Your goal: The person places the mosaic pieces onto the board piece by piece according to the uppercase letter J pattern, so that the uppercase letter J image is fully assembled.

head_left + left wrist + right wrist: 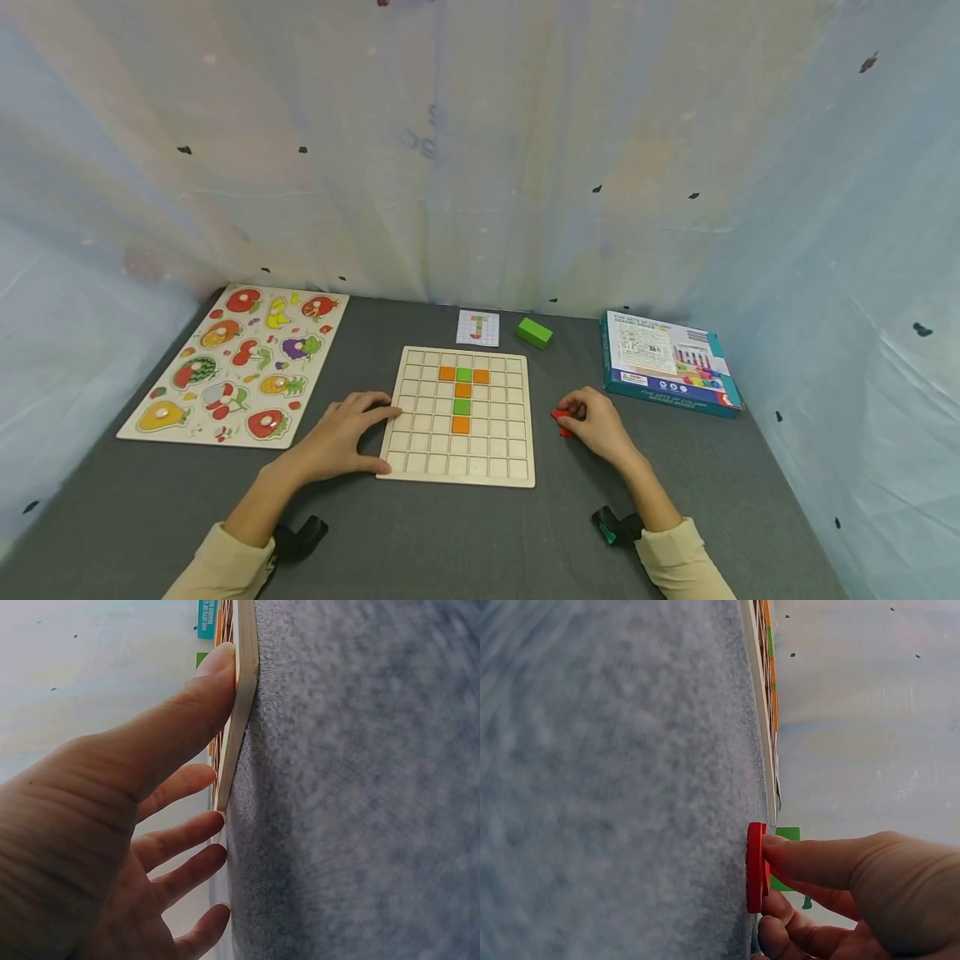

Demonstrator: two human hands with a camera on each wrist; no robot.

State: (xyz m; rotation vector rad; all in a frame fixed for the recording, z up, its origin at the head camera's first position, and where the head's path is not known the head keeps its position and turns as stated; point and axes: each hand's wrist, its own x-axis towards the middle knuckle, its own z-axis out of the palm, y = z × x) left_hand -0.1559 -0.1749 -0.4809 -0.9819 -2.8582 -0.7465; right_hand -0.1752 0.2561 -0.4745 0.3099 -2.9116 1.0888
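Observation:
A wooden grid board [498, 467] lies on the table, with orange and green squares [461, 407] set in it in a T shape. My left hand [337, 437] rests at the board's left side, thumb at the near corner and fingertips along the edge; the left wrist view shows the fingers spread and the thumb [172, 724] against the rim. To the right of the board, my right hand [597, 427] pinches a red piece [755, 866] at table level. Another bit of red [566, 432] shows under the fingers; its shape is partly hidden.
Behind the board lie a pattern card [477, 327] and a green block [534, 333]. A fruit puzzle board [255, 367] is on the left, a blue box [667, 362] at the right. Pale sheeting [480, 167] hangs behind the grey table [450, 542].

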